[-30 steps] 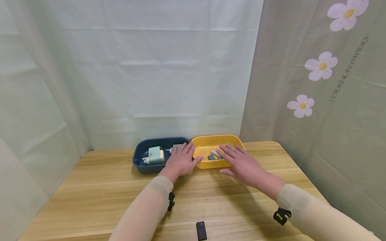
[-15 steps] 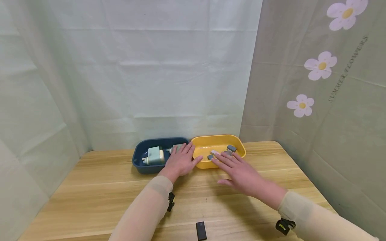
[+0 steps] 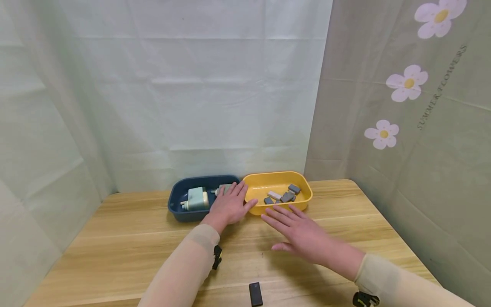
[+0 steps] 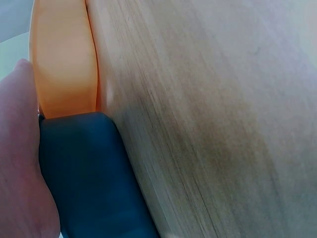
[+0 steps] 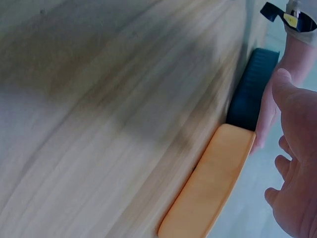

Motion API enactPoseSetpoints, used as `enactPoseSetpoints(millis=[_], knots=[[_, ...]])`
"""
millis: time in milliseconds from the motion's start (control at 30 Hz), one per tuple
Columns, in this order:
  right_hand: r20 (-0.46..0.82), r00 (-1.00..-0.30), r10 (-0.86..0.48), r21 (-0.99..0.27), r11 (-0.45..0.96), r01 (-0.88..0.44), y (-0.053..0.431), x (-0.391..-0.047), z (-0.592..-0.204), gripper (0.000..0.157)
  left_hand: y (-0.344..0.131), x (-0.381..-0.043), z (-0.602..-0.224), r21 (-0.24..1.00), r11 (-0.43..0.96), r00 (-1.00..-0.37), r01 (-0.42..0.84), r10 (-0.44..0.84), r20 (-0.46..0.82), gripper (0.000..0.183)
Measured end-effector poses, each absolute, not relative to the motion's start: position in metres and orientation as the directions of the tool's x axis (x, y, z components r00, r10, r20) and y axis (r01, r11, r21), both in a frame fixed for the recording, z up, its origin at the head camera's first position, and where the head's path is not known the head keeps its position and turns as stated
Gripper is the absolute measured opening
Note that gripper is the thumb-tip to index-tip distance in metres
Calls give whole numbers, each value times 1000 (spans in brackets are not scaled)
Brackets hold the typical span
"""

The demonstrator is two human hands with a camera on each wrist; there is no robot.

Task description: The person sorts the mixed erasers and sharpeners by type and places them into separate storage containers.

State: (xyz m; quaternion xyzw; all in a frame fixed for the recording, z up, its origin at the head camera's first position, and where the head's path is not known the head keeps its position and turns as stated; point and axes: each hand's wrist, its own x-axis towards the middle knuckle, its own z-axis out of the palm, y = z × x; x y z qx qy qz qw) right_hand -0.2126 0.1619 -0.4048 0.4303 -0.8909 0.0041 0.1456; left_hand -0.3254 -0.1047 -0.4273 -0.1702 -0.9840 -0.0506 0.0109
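My left hand (image 3: 229,207) lies over the right end of a dark blue bin (image 3: 177,213), fingers extended and thumb out toward the yellow bin (image 3: 264,177). Whether it touches the blue rim cannot be made out. In the blue bin are a pale blue boxy item with a cream end and a thin nozzle-like tip (image 3: 197,198), and a greyer similar one (image 3: 225,187) partly behind my fingers. My right hand (image 3: 304,236) hovers before the yellow bin, fingers straight, holding nothing. Several small grey blocks (image 3: 294,188) and a whitish one (image 3: 274,195) lie inside.
A small black rectangular object (image 3: 255,294) lies near the front of the wooden table (image 3: 126,256). Pale cloth (image 3: 215,94) hangs behind the bins. A flower-printed curtain (image 3: 422,170) stands along the right side.
My right hand has drawn back toward me from over the yellow bin, uncovering the grey blocks. My left hand and both bins have stayed in place.
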Motion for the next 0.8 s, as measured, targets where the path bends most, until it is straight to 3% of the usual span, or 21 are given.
enactPoseSetpoints(millis=[467,800], knots=[[220,-557,-801,117,589,-800,152,-192,-413,92,-106,-325,-427,100,934,-939,343,341,39,89],[242,-467,-851,160,509,-846,143,-175,-421,90,-104,-328,-430,101,940,-945,326,325,28,91]])
